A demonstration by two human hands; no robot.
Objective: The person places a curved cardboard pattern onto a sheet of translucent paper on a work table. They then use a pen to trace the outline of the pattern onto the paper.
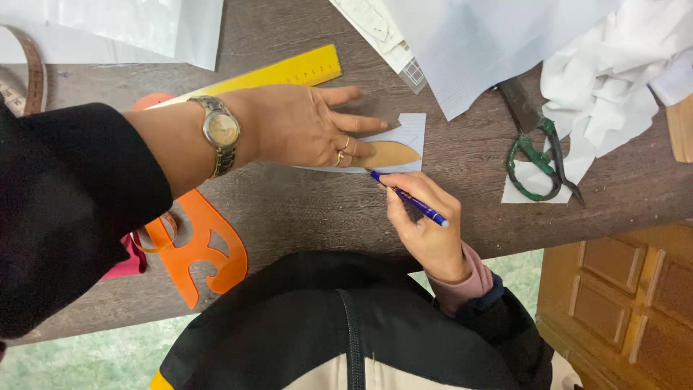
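Left hand (303, 126) flat, fingers spread, pressing a tan leaf-shaped template (392, 153) onto a pale blue-white paper piece (408, 133); grip open, nothing clasped, palm down. Rings on two fingers, metal wristwatch (220, 130) on the wrist, black sleeve above it. Template and paper lie mid-desk, just in front of the person's chest.

Right hand (422, 224) closed around a blue pen (408, 196), tip touching the paper's lower edge just beside the template.

Dark wood desk (325, 209). Yellow ruler (278, 72) lies behind the left hand, partly under it. Orange French curve (202, 249) under the left forearm. Green-handled scissors (538, 155) well to the right, beside crumpled white cloth (613, 79). Measuring tape (29, 72) at far left edge.
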